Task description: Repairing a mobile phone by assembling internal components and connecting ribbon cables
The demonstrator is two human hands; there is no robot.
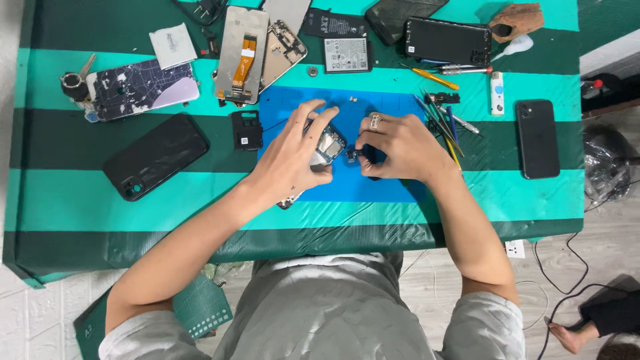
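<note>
A: We've got the phone board (327, 145) on the blue mat (373, 190), mid-table. Our left hand (293, 157) is closed around it, fingers over the top edge.

B: And our right hand (400, 148) pinches a small dark part (352, 157) just beside the board.

A: To us the board looks light, stiff and fragile. We'd take it by the edges, never across the components.

B: The small part looks easy to drop; fingertips only.

A: What can't we see?

B: Most of the board sits under our left fingers, and the part is nearly hidden, so we can't tell what it is.

A: Around the mat: tools (443, 120) to the right, a black phone (537, 139) beyond them, a dark case (156, 155) on the left.
</note>
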